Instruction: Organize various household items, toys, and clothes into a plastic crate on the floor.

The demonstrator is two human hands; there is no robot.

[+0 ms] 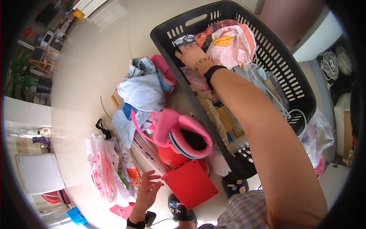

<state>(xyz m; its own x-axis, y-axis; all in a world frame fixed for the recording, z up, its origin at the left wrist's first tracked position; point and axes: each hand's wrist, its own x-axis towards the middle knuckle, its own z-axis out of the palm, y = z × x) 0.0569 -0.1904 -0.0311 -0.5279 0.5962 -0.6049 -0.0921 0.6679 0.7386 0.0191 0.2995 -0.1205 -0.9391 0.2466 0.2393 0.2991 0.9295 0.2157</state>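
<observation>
My right hand [191,56] reaches into the far left corner of a black plastic laundry basket [183,75], on dark fabric beside a black-and-white cloth [185,40]; its fingertips are partly hidden, so a grip cannot be made out. Right of it lies a pink printed cloth bag [233,47]. White cables [268,93] and a yellow-brown packet [226,116] also lie in the basket. My left hand [149,186] is low in the view, fingers apart and empty, just left of a red flat box [190,184]. Pink boots [194,134] and folded light-blue jeans [143,91] lie beyond it.
A white plastic bag with red print [103,169] lies on the tiled floor at left. Near my feet are black clogs [178,206] with charms. An open cabinet [343,114] holding coiled cable stands at right, with a clear plastic bag [317,137] before it. A potted plant stands far left.
</observation>
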